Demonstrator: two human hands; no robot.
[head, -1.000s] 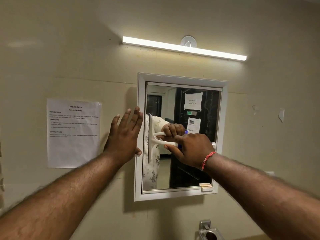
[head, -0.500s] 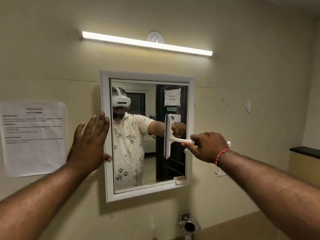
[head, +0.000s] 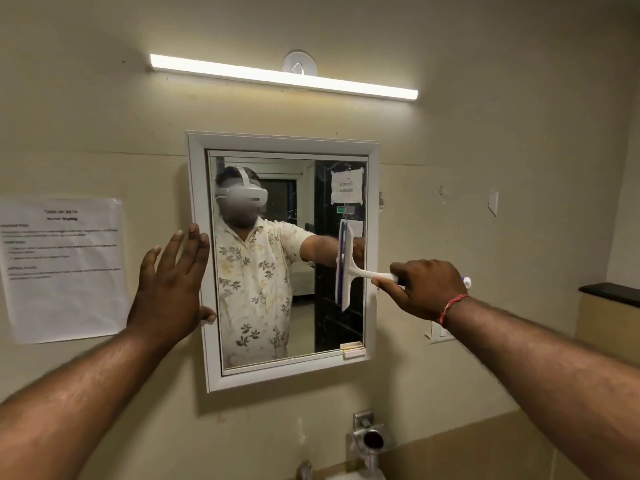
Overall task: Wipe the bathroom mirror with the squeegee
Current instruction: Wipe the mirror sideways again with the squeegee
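So, the white plastic T-shaped squeegee w/ a purple-edged blade (head: 344, 268) is seen center-right of the frame, blade upright and laid against the glass near the right edge of the white-framed rectangular wall mirror (head: 282, 142). Its handle is wrapped by the right hand (head: 424, 289), fingers clenched round it, a bit of handle end poking out past the hand on the right. The left hand (head: 169, 289) is spread flat, fingers released, nothing gripped, pressed on the wall at the mirror's left frame edge w/ the thumb over the frame.

Handling-wise, prob a light tool: stiff plastic body, soft flexy rubber lip. The handle is where it's best held, as is done now; the blade edge shouldn't be pinched. The glass is fragile-ish and slick, so even pressure is prob wanted, not force.

Hard to tell: whether the rubber lip is fully in contact w/ the glass top to bottom, since the blade and its reflection blur together. No water or streaks can be made out. Text on the white paper sheet (head: 64, 268) at left-center is too blurry to be read. The chrome fitting (head: 370, 439) at the bottom is cut off, the basin barely seen.
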